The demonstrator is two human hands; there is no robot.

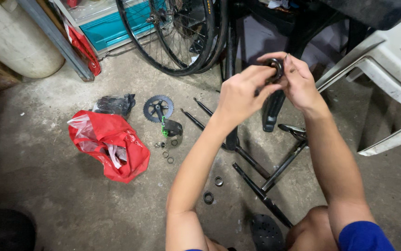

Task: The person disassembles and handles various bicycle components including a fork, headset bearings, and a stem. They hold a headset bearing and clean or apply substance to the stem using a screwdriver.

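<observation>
We hold a small dark ring-shaped part (275, 68) up in front of us, both hands closed on it: our left hand (241, 95) pinches it from the near side, our right hand (297, 79) from the far side (what kind of part it is stays hard to tell, as the fingers cover most of it). Below on the concrete floor (47, 186) lie a chainring (158, 108), a red plastic bag (112, 142), two loose rings (213, 189) and black frame tubes (256, 181). Bicycle wheels (182, 32) lean behind.

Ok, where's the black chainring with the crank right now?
The black chainring lies on the concrete floor, left of both hands in the head view, between the red plastic bag and two thin black rods.
</observation>
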